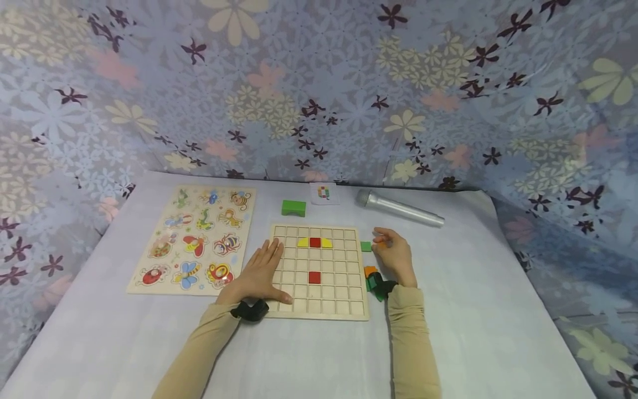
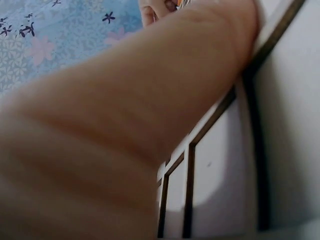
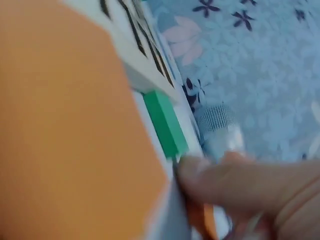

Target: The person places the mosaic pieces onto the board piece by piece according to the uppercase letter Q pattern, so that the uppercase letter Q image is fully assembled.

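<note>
My left hand [image 1: 256, 275] lies spread over the left edge of a wooden grid board [image 1: 319, 316], fingers straight. On the board sit a red square [image 1: 315, 243] between two yellow pieces [image 1: 302, 242], and a second red square [image 1: 314, 277] lower down. Right of the board, my right hand [image 1: 396, 257] pinches a small orange block [image 1: 382, 242], partly hidden by the fingers. A green block [image 3: 166, 125] lies between that hand and the board's edge. Below the hand, an orange block [image 1: 370, 270] and green blocks [image 1: 370, 284] lie partly behind the wrist camera.
A wooden insect puzzle board [image 1: 199, 239] lies on the left. Behind the grid board stand a green arched block [image 1: 293, 208] and a small pattern card [image 1: 324, 193]. A silver microphone [image 1: 401, 208] lies at the back right, before a flowered cloth backdrop [image 1: 319, 88].
</note>
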`<state>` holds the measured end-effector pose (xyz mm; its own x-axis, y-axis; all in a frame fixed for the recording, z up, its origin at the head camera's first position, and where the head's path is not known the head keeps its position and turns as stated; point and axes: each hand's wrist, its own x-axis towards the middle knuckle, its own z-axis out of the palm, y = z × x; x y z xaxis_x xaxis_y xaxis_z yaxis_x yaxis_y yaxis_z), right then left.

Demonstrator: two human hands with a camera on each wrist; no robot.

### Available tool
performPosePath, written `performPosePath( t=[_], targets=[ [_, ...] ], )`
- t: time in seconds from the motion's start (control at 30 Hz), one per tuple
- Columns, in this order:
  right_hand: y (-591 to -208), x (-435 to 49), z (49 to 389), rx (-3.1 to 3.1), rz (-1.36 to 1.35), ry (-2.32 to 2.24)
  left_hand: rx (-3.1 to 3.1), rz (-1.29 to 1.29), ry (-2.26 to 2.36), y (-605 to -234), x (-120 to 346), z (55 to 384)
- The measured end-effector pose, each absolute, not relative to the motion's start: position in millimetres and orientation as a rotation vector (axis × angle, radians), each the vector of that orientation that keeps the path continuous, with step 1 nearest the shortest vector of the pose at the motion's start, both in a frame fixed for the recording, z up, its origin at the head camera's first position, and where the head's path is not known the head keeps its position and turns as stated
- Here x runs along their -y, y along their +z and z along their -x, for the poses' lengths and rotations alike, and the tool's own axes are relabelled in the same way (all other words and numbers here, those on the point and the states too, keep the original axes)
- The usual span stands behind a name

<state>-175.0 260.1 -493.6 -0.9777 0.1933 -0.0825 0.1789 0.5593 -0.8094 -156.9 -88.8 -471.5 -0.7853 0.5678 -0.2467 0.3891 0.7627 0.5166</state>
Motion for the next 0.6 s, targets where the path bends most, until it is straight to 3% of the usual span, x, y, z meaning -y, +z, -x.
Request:
performPosePath(
  t=[0.6],
  targets=[
    [-486, -269, 164, 2.742, 0.413, 1.336, -2.566, -0.732, 0.632, -471, 88, 156]
  ],
)
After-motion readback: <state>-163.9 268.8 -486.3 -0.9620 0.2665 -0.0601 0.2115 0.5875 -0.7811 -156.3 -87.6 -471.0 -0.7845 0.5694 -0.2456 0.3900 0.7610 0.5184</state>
